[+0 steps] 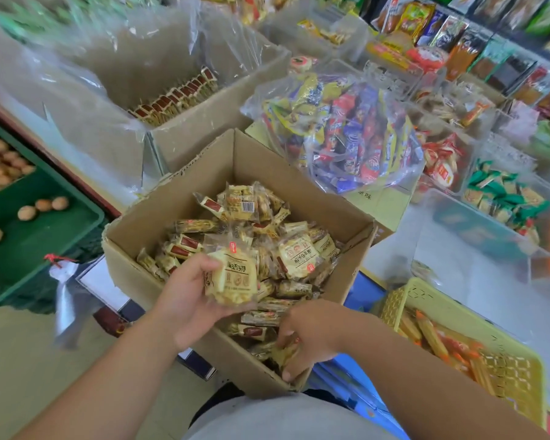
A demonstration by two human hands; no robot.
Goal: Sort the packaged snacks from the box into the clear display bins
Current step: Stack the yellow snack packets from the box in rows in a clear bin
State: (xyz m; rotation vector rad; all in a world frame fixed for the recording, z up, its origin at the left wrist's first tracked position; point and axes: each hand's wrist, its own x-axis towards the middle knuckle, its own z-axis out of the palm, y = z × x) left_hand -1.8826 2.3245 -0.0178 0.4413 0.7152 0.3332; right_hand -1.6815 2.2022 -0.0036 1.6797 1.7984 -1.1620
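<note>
The cardboard box (178, 214) sits on a crowded shop counter (391, 262), with clear bins (477, 239) to its right. The left hand (188, 300) grips snack packets (232, 277) above the box. The right hand (308, 338) curls its fingers round more snack packets in the box's near corner.

A: Clothing, bottom edge of the view?
B: Pale grey shirt (283, 420). Plain, smooth cloth, only the front of it showing. A dark patch sits just above its left edge; trousers or something else, cannot tell.
A: Arms?
B: Left forearm (108, 376) and right forearm (426, 376) both bare, from the frame edge down to the wrist. Any sleeve lies out of view.
A: Hands?
B: Left hand (188, 300) bare. Right hand (308, 341) bare too. One pale nail shows at the right thumb tip. Finer detail lost to blur.
</note>
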